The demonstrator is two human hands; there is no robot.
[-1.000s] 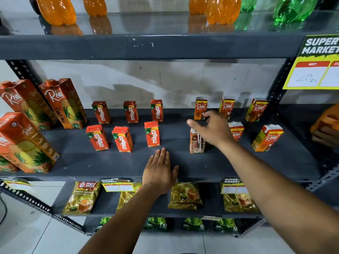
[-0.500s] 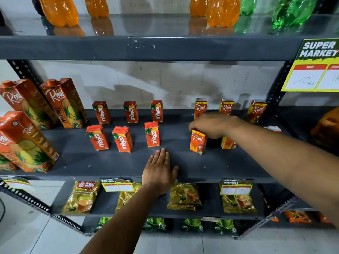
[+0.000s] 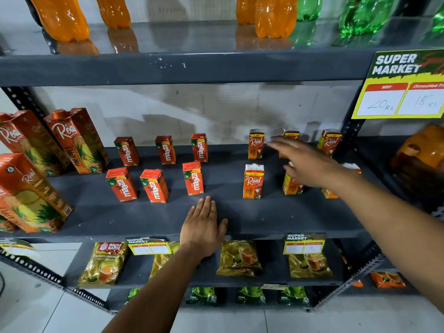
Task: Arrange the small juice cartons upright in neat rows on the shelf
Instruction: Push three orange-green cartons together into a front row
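While two rows of small juice cartons (image 3: 253, 181) are seen upright beyond the flat, closed fingers of the left hand (image 3: 204, 230), those under the right hand (image 3: 310, 164), fingers spread and empty, seem unchecked.

Matt grey metal shelf (image 3: 153, 219), glossy printed card cartons (image 3: 253, 181), shiny plastic bottles (image 3: 275, 15)

Small Real cartons (image 3: 253, 181) upright on shelf (image 3: 264, 219), right hand (image 3: 310, 164) spread above, left hand (image 3: 203, 230) flat.
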